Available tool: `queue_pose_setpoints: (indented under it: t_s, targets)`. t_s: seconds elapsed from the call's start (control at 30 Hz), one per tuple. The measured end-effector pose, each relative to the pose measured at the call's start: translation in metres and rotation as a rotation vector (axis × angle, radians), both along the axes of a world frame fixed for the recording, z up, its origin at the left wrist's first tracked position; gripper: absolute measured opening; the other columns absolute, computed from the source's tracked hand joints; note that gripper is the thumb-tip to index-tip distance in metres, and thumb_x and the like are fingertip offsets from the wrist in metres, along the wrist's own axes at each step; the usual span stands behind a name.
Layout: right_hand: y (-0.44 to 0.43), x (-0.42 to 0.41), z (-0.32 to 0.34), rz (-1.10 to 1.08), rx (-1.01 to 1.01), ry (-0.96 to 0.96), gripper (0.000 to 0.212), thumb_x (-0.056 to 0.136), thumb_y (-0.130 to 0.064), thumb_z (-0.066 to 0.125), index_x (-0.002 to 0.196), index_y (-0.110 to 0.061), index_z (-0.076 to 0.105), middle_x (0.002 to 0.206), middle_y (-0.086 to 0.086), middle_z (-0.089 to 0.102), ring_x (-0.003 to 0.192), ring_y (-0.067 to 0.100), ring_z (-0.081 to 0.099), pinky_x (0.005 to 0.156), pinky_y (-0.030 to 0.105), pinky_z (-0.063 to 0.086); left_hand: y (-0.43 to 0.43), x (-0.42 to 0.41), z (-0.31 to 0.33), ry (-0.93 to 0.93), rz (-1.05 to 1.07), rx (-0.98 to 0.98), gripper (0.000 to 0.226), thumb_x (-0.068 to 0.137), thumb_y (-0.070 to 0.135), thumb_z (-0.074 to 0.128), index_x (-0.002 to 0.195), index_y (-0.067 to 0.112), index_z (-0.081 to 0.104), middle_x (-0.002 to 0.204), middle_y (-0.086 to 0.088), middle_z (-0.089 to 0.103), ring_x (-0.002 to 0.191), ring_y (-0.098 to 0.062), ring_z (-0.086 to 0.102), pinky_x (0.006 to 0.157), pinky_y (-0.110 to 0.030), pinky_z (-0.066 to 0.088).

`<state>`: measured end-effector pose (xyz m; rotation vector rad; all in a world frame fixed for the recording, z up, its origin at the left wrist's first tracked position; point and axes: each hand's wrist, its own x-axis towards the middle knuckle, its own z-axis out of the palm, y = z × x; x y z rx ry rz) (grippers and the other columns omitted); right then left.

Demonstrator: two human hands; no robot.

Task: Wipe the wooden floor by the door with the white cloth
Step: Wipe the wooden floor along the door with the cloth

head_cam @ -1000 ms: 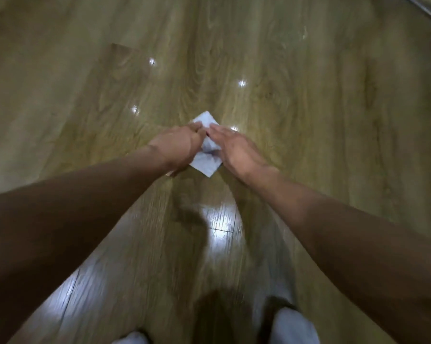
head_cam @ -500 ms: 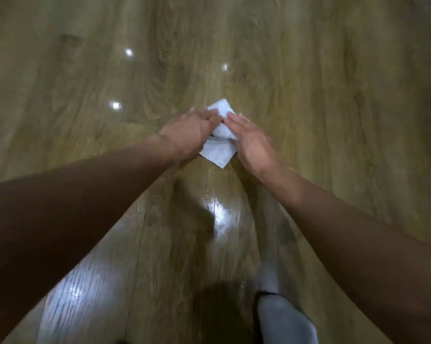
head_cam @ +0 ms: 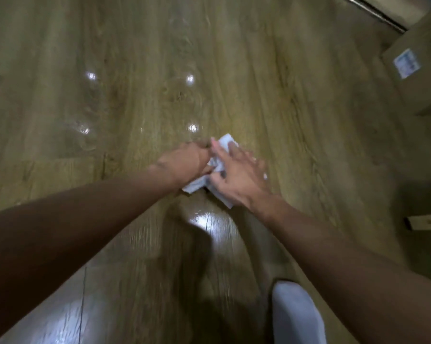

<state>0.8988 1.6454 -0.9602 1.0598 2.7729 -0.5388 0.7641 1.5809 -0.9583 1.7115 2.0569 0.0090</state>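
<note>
left hand (head_cam: 184, 162) gripping white cloth (head_cam: 225, 142), right hand (head_cam: 238, 176) spread flat atop, box (head_cam: 423, 75) well apart

cloth (head_cam: 226, 141) on floor (head_cam: 135, 70), left hand (head_cam: 184, 162) and right hand (head_cam: 238, 176) on it, box (head_cam: 423, 78) far right

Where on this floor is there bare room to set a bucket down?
The glossy wooden floor is bare beyond the white cloth and out past the left hand. Crowded: the right edge, with the brown cardboard box and pale wooden strip, and by the white-clad foot.
</note>
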Motion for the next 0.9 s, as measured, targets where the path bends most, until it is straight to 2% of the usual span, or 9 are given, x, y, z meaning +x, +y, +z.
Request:
queue_pose_setpoints:
  t_s: [0.07,0.13,0.2,0.33,0.47,0.57,0.63,0.77,0.9]
  targets:
    - [-0.022,-0.004,-0.008,0.028,0.021,0.013,0.068,0.085,-0.051,0.033,0.149,-0.036,0.019,0.160,0.002,0.014,0.147,0.026,0.005,0.110,0.063,0.014,-0.019,-0.005,-0.005,-0.020,-0.018,0.026,0.046,0.094,0.041,0.041,0.133,0.017,0.048,0.137,-0.007,0.047,0.120,-0.031,0.054,0.096,-0.038,0.045]
    - [-0.036,0.009,-0.017,0.088,0.137,0.016,0.068,0.086,-0.059,0.032,0.148,-0.030,0.030,0.157,-0.001,0.024,0.146,0.026,0.015,0.108,0.064,0.019,-0.038,-0.006,-0.008,-0.066,-0.069,0.117,0.066,0.089,0.052,0.025,0.140,0.014,0.044,0.148,-0.009,0.040,0.135,-0.028,0.041,0.108,-0.038,0.037]
    - [-0.033,0.028,-0.025,0.155,0.178,0.052,0.062,0.090,-0.060,0.039,0.142,-0.026,0.042,0.152,-0.002,0.036,0.142,0.024,0.027,0.108,0.060,0.026,-0.046,-0.009,-0.008,-0.041,-0.138,0.088,0.085,0.081,0.061,0.007,0.146,0.015,0.036,0.154,-0.008,0.030,0.144,-0.025,0.023,0.118,-0.035,0.019]
    - [-0.002,0.071,-0.025,0.238,0.190,0.124,0.040,0.092,-0.051,0.047,0.122,-0.026,0.058,0.147,-0.001,0.044,0.139,0.022,0.035,0.105,0.050,0.035,-0.048,-0.008,-0.001,0.134,-0.194,-0.021,0.099,0.075,0.074,-0.016,0.151,0.022,0.019,0.160,0.001,0.011,0.147,-0.018,0.009,0.121,-0.038,0.008]
    - [0.050,0.059,-0.020,-0.076,0.230,0.019,0.043,0.095,-0.044,0.039,0.129,-0.020,0.050,0.158,-0.001,0.024,0.147,0.021,0.012,0.114,0.052,0.019,-0.043,-0.013,0.006,0.299,-0.245,-0.111,0.068,0.092,0.062,0.011,0.151,0.030,0.005,0.160,0.008,0.003,0.147,-0.018,0.013,0.115,-0.043,0.026]
    - [0.052,0.021,-0.020,0.000,0.222,0.029,0.054,0.091,-0.040,0.031,0.142,-0.026,0.038,0.155,-0.007,0.030,0.146,0.021,0.015,0.111,0.063,0.011,-0.030,-0.023,0.017,0.339,-0.248,-0.193,0.081,0.091,0.062,0.033,0.152,0.024,-0.004,0.160,-0.005,-0.002,0.144,-0.026,0.021,0.110,-0.039,0.035]
    - [0.034,0.027,-0.024,0.069,0.212,0.052,0.052,0.093,-0.044,0.036,0.144,-0.033,0.036,0.152,-0.010,0.035,0.145,0.018,0.018,0.109,0.062,0.011,-0.019,-0.032,0.018,0.350,-0.203,-0.233,0.094,0.086,0.062,0.046,0.151,0.024,-0.008,0.159,-0.011,-0.007,0.146,-0.033,0.011,0.112,-0.044,0.031]
    - [0.024,0.094,-0.021,0.232,0.205,0.036,0.050,0.093,-0.062,0.032,0.137,-0.041,0.045,0.153,-0.005,0.035,0.143,0.018,0.025,0.106,0.056,0.028,-0.014,-0.043,0.008,0.244,0.010,-0.360,0.107,0.074,0.068,0.057,0.149,0.035,-0.013,0.157,-0.013,-0.017,0.143,-0.046,0.000,0.113,-0.056,0.024]
    - [0.097,0.133,-0.021,-0.107,0.246,-0.017,0.062,0.087,-0.067,0.026,0.134,-0.035,0.051,0.150,0.003,0.039,0.138,0.026,0.034,0.103,0.054,0.028,-0.007,-0.041,0.006,0.215,0.021,-0.400,0.109,0.074,0.066,0.059,0.149,0.035,-0.014,0.156,-0.014,-0.022,0.142,-0.048,-0.003,0.110,-0.060,0.025]
